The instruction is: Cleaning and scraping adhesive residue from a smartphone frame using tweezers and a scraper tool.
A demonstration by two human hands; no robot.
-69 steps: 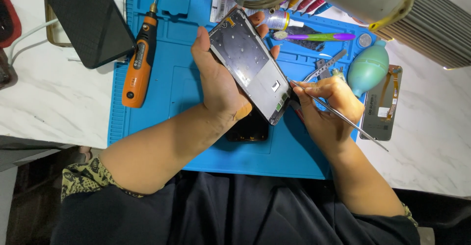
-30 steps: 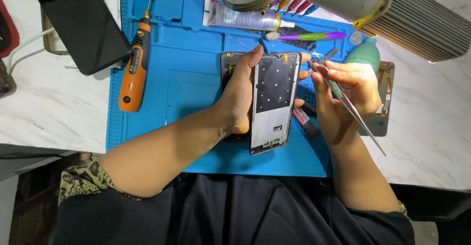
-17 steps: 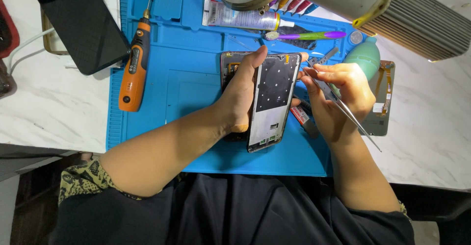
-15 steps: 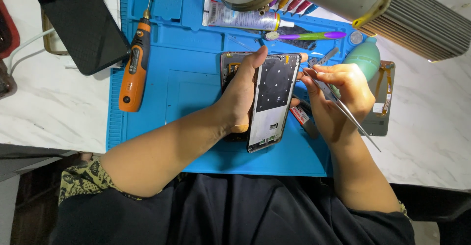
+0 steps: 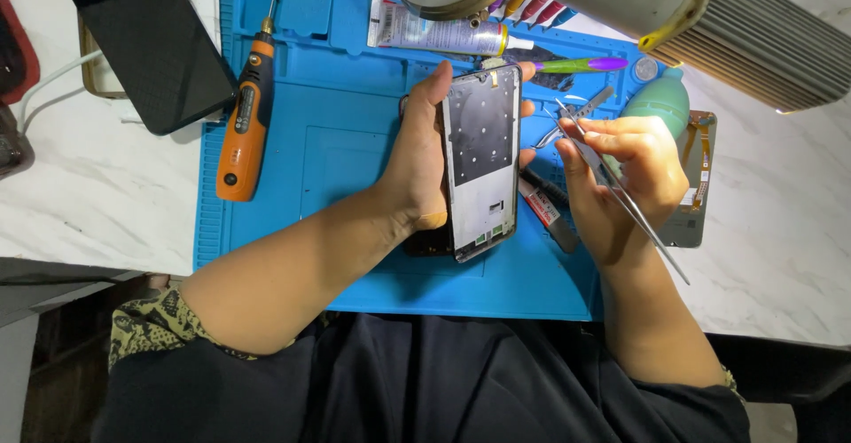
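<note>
My left hand [image 5: 424, 155] grips an opened phone frame [image 5: 480, 161] by its long edges, holding it tilted above the blue work mat [image 5: 346, 168]. The frame's bare inner side faces up, dark at the top and pale lower down. My right hand [image 5: 620, 177] is just right of the phone and pinches thin metal tweezers [image 5: 620, 190]. Their tips point up and left near the phone's upper right side, apart from it. A dark part lies on the mat under my left hand, mostly hidden.
An orange electric screwdriver [image 5: 246, 115] lies on the mat's left part. A glue tube [image 5: 439, 37], a purple-tipped tool [image 5: 581, 64], a green air blower [image 5: 660, 101] and a phone back piece [image 5: 696, 186] sit behind and to the right. A dark phone [image 5: 146, 48] rests at the left.
The phone has swung from slanted to nearly upright in my left hand. My right hand with the tweezers has stayed close beside its right edge, shifting slightly.
</note>
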